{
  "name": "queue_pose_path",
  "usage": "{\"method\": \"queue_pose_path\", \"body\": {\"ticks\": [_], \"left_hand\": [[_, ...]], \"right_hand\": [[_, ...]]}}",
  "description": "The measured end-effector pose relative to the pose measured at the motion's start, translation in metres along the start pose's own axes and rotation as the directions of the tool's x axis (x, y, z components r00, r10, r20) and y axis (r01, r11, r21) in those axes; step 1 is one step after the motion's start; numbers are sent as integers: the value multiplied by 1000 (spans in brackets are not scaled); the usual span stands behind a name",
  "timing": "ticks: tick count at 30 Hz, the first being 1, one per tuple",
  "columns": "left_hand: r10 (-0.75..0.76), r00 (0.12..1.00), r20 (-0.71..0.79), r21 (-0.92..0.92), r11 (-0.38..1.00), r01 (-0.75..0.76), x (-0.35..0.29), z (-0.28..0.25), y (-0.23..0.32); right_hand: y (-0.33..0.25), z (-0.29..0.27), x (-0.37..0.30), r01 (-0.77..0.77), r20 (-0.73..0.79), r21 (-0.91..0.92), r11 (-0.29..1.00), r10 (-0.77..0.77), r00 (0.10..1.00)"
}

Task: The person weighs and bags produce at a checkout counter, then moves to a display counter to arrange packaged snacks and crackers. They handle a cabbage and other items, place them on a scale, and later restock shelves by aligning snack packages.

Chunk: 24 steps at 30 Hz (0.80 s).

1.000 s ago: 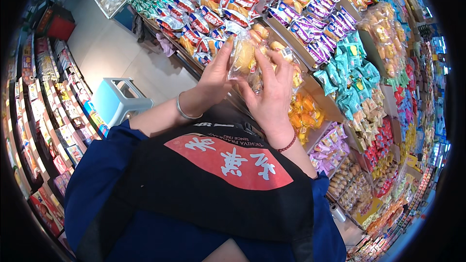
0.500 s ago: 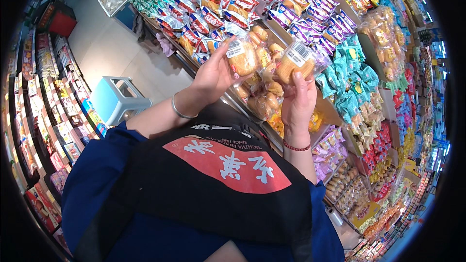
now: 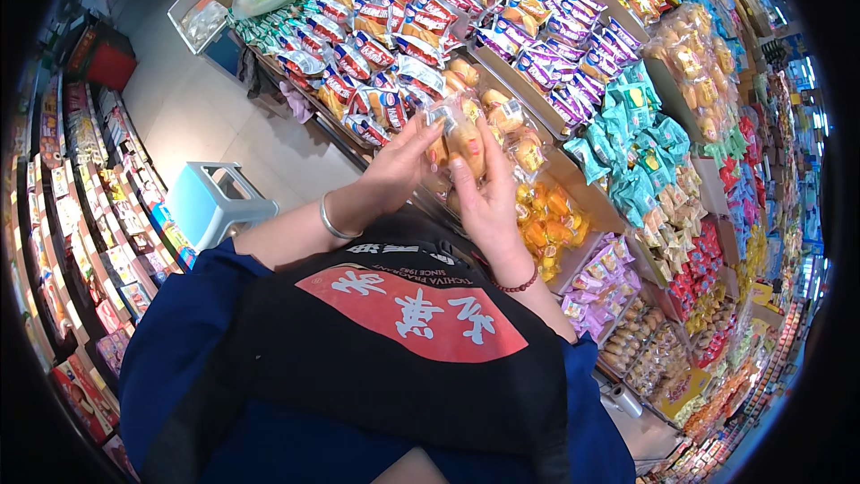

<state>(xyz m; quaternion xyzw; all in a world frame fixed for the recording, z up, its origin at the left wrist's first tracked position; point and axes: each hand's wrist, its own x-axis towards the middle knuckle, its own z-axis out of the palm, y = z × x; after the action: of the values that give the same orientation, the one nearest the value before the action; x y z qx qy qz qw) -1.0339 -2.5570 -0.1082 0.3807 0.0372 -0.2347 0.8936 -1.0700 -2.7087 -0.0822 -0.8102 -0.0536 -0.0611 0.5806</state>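
— shop aisle [image 3: 193, 94] at upper left; what is stocked opposite?
— cartons [image 3: 591, 195] of snacks: red-and-white packets [image 3: 372, 56] at upper centre, purple packets [image 3: 546, 67] to their right, orange packets [image 3: 548, 218] right of centre. sorted by kind, i judge, for telling apart at a glance.
— what do you hold, and where?
— a clear-wrapped bun [image 3: 466, 138] at frame centre, between my left hand [image 3: 400, 166] and right hand [image 3: 485, 202]; gripped from both sides, probably because film slips.
— finger state?
— left: curled inward, tips against the wrapper's left side. right: thumb pressed on the near face, forefinger along the right edge, pinching; other fingers partly hidden. whether a second packet lies behind, i cannot tell.
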Motion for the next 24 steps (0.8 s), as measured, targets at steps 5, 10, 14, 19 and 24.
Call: {"method": "queue_pose_path", "body": {"ticks": [5,10,14,19,24], "left_hand": [[61,989,-132,-10,998,-63,0,-4,-8],[137,977,-160,27,991,-135,-1,3,-13],[135,987,-85,103,987,-126,-4,-15,-20],[13,990,-139,124,992,4,3,-25,-22],[-1,998,-58,17,1000,2,-2,1,-16]], "right_hand": [[7,0,-2,-306,222,661,685,211,952],[11,11,-13,-204,154,184,961,177,972],[13,2,-2,-288,46,-42,957,290,956],[18,-9,4,-239,-204,-298,924,183,962],[14,4,1,52,12,-372,927,-51,999]]}}
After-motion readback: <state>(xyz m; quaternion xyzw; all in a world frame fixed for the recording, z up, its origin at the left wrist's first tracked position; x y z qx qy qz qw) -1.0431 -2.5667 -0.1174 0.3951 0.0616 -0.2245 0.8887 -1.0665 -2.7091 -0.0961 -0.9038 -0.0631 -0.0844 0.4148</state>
